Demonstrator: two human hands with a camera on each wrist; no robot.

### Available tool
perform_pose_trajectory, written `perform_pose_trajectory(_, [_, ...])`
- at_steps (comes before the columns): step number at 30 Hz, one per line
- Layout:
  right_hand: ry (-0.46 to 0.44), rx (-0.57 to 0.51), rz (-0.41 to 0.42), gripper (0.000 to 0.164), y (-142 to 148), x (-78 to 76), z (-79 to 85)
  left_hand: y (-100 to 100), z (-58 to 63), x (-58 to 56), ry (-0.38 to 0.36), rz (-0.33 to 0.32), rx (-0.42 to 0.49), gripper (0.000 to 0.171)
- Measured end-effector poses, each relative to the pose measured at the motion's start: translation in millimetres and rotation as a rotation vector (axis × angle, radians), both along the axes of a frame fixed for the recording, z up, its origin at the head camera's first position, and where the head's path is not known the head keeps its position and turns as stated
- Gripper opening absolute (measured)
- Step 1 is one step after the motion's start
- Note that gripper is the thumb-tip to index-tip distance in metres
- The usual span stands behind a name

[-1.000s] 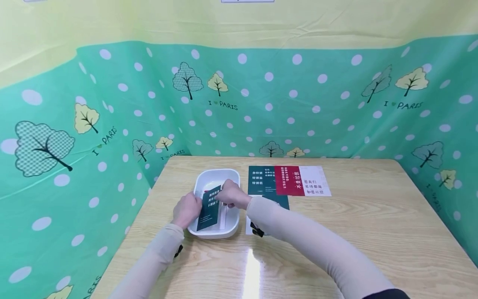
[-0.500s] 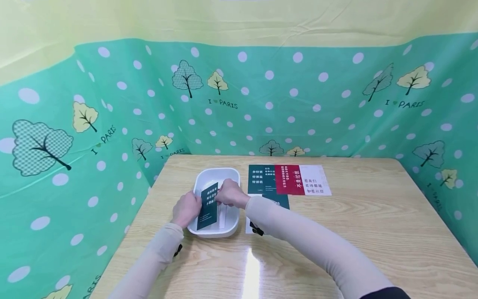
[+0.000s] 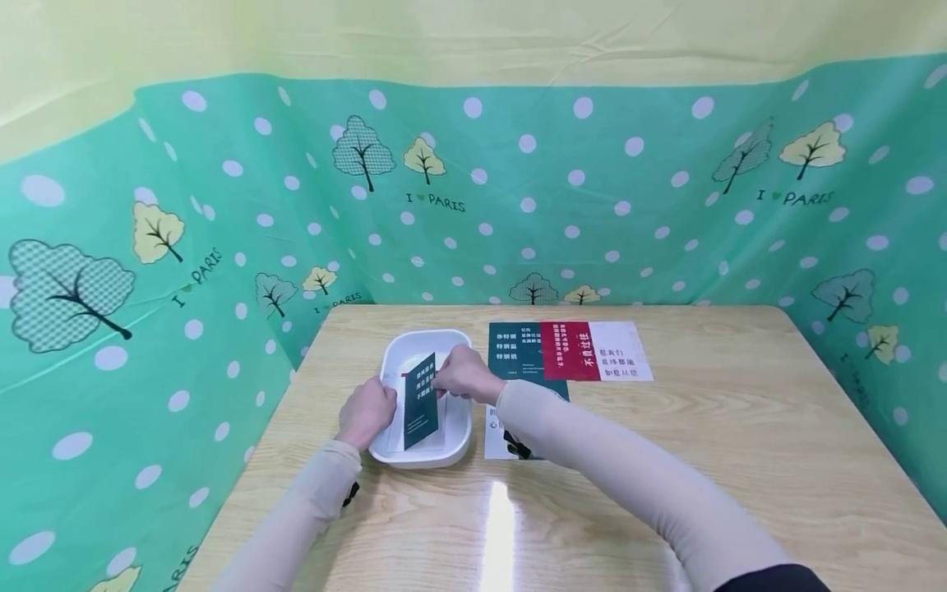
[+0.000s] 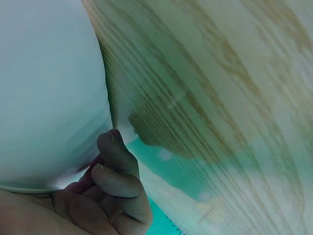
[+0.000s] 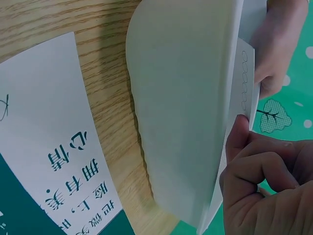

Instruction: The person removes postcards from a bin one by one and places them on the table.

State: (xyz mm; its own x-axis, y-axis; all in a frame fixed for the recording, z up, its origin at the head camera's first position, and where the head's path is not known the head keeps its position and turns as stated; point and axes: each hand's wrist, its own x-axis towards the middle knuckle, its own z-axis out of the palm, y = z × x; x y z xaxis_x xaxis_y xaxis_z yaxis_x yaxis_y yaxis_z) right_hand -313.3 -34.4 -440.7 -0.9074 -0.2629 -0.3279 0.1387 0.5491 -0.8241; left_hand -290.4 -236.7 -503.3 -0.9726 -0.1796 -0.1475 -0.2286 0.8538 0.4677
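Observation:
My right hand [image 3: 466, 374] pinches a dark green card [image 3: 420, 411] with white lettering by its right edge. The card stands tilted inside a white plastic basin [image 3: 422, 462]. In the right wrist view, thumb and fingers of the right hand [image 5: 264, 181] meet at the edge of the card's pale back [image 5: 247, 78], just above the basin wall [image 5: 181, 98]. My left hand [image 3: 367, 411] grips the basin's left rim; in the left wrist view its fingers curl against the outer wall [image 4: 49, 88]. Paler paper lies on the basin floor, partly hidden behind the green card.
Right of the basin lie a green card [image 3: 506, 362], a red and white card [image 3: 570, 349] overlapping it, and a white printed card [image 3: 496, 432] partly under the right forearm. The wooden table [image 3: 703, 444] meets a green dotted cloth [image 3: 592, 205] behind and at the sides.
The green card has shifted right within the basin, away from my left hand, and turned more upright. My right hand still pinches it; the left stays at the rim. The head view has swung slightly.

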Motion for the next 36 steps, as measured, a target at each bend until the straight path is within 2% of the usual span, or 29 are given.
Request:
perform_pose_trajectory(12, [0.019, 0.039, -0.025, 0.011, 10, -3.3, 6.3, 0, 0.0, -1.1, -0.002, 0.002, 0.029, 0.038])
perform_pose_trajectory(18, [0.011, 0.006, -0.034, 0.011, 14, -4.0, 5.1, -1, -1.8, -0.9, -0.03, 0.019, 0.048, 0.039])
perform_pose_trajectory(29, [0.024, -0.013, -0.033, 0.015, 26, -4.0, 11.3, -1, -1.8, -0.5, -0.013, 0.001, 0.035, 0.038])
perform_pose_trajectory(36, [0.034, -0.022, -0.066, 0.009, 36, -1.4, 10.4, -1, -2.8, -1.1, -0.014, 0.002, 0.026, 0.04])
